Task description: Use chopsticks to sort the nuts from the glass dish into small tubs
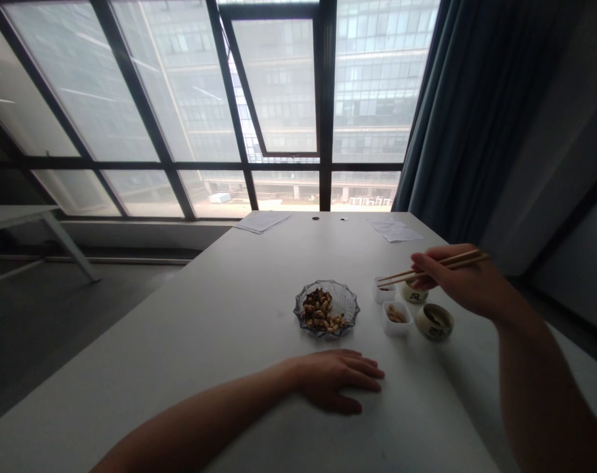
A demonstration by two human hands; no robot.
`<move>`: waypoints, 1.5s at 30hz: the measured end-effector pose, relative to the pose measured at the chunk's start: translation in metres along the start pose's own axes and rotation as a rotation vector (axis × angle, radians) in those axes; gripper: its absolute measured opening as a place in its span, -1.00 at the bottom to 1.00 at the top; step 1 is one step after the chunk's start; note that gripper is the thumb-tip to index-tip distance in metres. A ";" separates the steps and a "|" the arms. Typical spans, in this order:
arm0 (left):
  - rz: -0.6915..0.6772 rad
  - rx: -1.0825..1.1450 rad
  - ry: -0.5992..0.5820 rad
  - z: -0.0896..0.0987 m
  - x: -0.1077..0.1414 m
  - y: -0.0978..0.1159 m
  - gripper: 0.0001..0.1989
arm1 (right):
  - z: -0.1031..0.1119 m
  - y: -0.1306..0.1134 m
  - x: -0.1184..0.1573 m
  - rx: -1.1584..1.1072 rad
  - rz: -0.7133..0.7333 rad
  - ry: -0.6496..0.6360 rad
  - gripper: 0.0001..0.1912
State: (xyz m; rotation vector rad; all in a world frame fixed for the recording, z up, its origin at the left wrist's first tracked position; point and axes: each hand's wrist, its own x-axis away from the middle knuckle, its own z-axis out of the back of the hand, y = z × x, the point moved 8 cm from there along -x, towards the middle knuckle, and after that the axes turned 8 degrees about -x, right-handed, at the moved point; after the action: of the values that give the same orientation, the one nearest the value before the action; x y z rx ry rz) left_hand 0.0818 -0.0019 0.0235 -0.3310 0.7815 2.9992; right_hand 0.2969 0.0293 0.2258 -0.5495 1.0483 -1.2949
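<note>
My right hand [456,276] is closed around a pair of wooden chopsticks [433,267], with their tips over a small white plastic container [384,294] that has something dark in it. In front of it, a second white container [395,328] holds light brown pieces. Beside these stand two small ceramic cups, one [435,322] in front and one [414,293] partly hidden behind my right hand. My left hand [340,380] lies flat on the table with fingers stretched out, near a glass bowl [350,302] of nuts or similar brown pieces [320,310].
The white table [219,328] reaches forward to the windows. Paper sheets lie at its far end, on the left [262,222] and on the right [395,230]. A blue curtain [456,131] hangs at the right, and another table [22,213] stands at the left.
</note>
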 end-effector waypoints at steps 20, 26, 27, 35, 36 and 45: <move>-0.003 0.015 0.000 0.003 0.001 0.001 -0.41 | -0.133 0.013 -0.008 0.035 0.098 -0.475 -0.63; -0.012 0.018 0.004 0.003 0.002 0.001 -0.40 | -0.137 0.022 -0.012 0.011 0.108 -0.460 -0.58; -0.011 0.017 0.002 0.003 0.002 0.001 -0.40 | -0.137 0.023 -0.013 0.004 0.107 -0.464 -0.59; -0.006 0.010 0.003 0.002 0.002 0.000 -0.39 | -0.136 0.018 -0.012 -0.040 0.127 -0.494 -0.71; -0.007 0.009 0.006 0.002 0.002 0.000 -0.39 | -0.137 0.016 -0.011 -0.051 0.136 -0.502 -0.72; -0.011 0.007 0.013 0.005 0.002 0.002 -0.38 | -0.140 0.010 -0.010 -0.061 0.178 -0.537 -0.72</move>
State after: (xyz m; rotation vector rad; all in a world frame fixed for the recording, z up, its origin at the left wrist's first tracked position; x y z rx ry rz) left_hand 0.0786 -0.0013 0.0288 -0.3529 0.7890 2.9864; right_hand 0.1823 0.0705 0.1562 -0.7789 0.6704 -0.8886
